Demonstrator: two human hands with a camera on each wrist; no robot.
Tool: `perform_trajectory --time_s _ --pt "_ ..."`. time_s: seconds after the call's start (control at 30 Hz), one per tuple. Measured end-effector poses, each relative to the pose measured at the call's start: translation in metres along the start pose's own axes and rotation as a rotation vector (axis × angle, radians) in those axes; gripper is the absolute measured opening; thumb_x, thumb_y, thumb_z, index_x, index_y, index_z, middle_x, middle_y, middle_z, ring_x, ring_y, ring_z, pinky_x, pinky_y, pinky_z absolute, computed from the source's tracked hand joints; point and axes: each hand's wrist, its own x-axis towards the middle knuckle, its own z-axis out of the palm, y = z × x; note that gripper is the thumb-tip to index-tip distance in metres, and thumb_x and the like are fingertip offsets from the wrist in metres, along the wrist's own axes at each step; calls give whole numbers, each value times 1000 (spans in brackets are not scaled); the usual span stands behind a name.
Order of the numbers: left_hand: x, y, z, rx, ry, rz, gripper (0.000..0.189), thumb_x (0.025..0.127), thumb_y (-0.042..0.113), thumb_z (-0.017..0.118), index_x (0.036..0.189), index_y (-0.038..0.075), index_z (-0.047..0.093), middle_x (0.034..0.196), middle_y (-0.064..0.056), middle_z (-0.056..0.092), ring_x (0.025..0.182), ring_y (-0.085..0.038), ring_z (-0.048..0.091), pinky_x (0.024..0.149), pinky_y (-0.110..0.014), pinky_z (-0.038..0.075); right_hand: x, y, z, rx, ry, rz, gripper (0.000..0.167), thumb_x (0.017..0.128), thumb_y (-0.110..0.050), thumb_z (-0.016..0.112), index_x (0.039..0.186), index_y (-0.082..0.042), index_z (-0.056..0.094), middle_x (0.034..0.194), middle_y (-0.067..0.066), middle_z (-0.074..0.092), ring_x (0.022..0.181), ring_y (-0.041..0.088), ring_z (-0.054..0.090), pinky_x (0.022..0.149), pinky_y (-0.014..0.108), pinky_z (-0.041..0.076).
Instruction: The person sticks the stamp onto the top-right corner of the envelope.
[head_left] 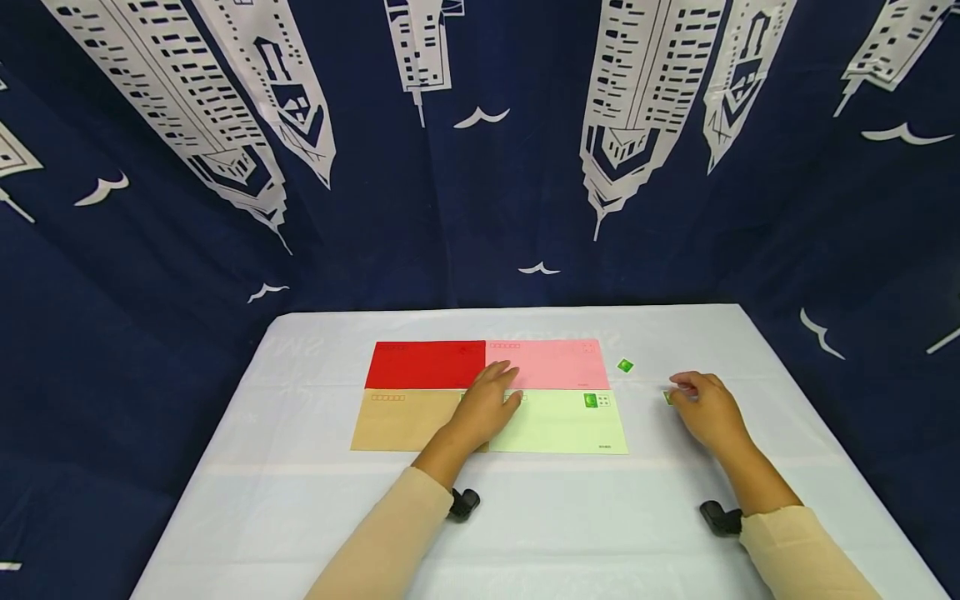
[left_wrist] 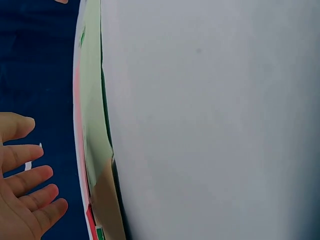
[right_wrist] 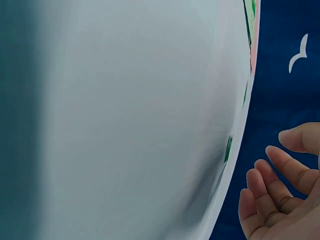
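Note:
Four envelopes lie edge to edge in a two-by-two block: a red envelope [head_left: 423, 365], a pink envelope [head_left: 555, 367], a tan envelope [head_left: 397, 425] and a pale green envelope [head_left: 555, 429]. Over their shared middle my left hand [head_left: 486, 404] is spread, covering parts of them; in the left wrist view its fingers [left_wrist: 30, 180] are extended and hold nothing. To the right, my right hand [head_left: 705, 408] hovers with loosely bent fingers beside a small green stamp [head_left: 667, 398]. The right wrist view has that stamp [right_wrist: 228, 149] on the table, apart from the fingers [right_wrist: 267, 190].
Another green stamp [head_left: 626, 365] lies right of the pink envelope. A green stamp [head_left: 591, 401] sits at the pale green envelope's upper right corner. The table [head_left: 562, 533] has a white cover; a dark blue cloth [head_left: 495, 200] with white building prints hangs behind it.

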Motion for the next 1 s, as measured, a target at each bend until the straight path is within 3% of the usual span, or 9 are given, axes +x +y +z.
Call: perform_trajectory --time_s 0.4,1.0 --pt "9 7 2 37 -56 -17 52 104 31 53 152 12 47 162 -6 39 153 -24 32 124 -43 32 2 12 -3 -1 -75 57 38 99 -15 55 126 11 57 113 30 58 104 43 59 88 56 48" --pt "25 7 8 77 -79 -17 50 104 30 52 151 12 49 160 -7 42 151 -25 36 124 -41 32 11 17 -6 -14 -176 152 37 99 -16 54 123 11 58 112 29 62 100 41 59 85 53 50"
